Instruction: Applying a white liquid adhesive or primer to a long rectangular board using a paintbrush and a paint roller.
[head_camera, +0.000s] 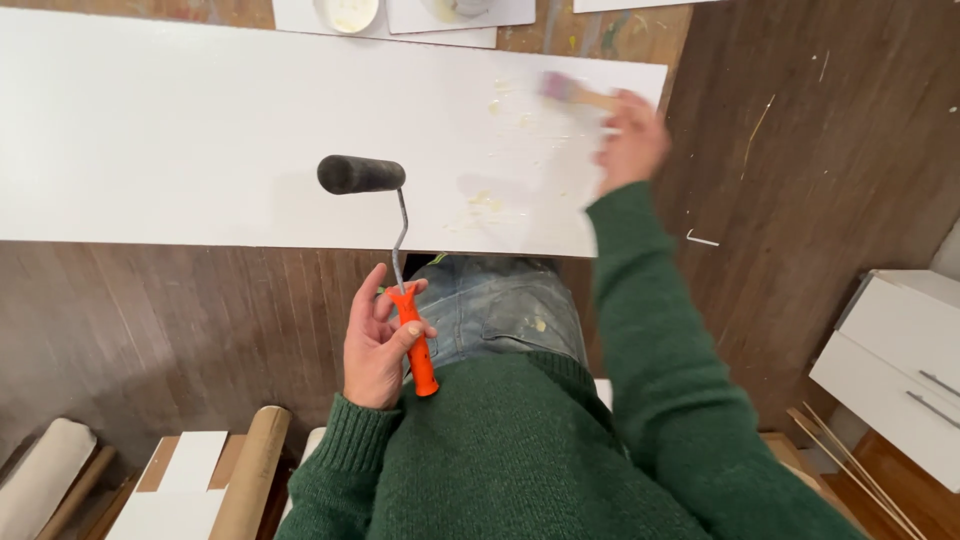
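- Head view, tools: one paint roller (372, 190) and one brush (568, 91), two in all.
- My left hand (378, 345) has its fingers wrapped around the roller's orange grip, with the dark sleeve hanging over the near edge of the single long white board (200, 130).
- My right hand (630, 140) is blurred; its fingers look closed on the brush handle, bristles on the board's far right corner beside yellowish smears.
- One white bowl (348, 12) sits beyond the board, holding something pale.
- One white drawer unit (895, 365) stands at right.
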